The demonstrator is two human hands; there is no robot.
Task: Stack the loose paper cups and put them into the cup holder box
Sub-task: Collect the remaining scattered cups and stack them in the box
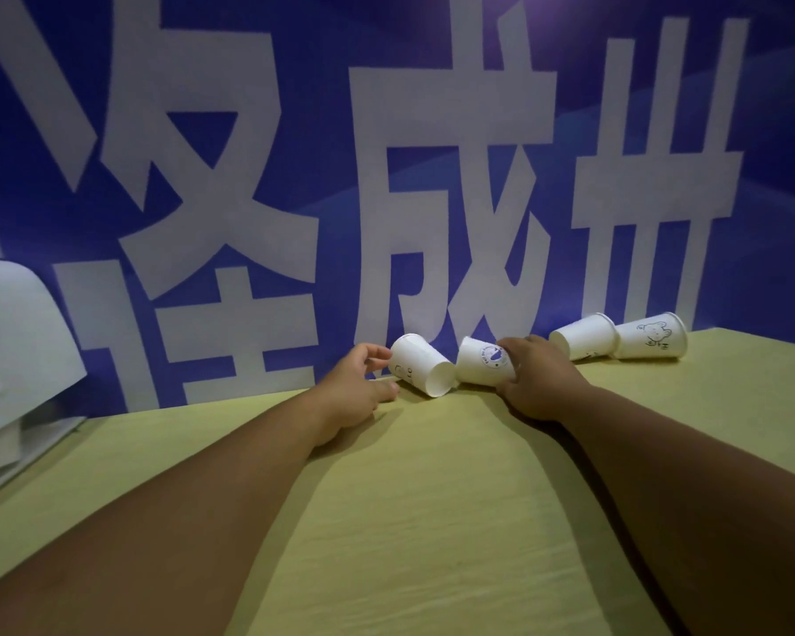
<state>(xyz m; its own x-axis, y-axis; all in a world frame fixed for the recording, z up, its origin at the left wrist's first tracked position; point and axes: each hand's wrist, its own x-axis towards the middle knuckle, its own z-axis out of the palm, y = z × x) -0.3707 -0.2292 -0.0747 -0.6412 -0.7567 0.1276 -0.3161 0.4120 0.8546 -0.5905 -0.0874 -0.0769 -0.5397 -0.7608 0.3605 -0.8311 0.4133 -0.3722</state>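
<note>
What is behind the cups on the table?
A blue banner with large white characters. Parts of its bottom edge are covered by the cups, the left hand and the right hand.

This looks like an event or promo stand, not a home. A blue printed backdrop (294,130) with huge white Chinese characters fills the whole wall, right behind a plain light-wood table (432,521). Logo-printed white paper cups (648,337) lie along the table's back edge, and a white box (15,342) sits at far left.
</note>
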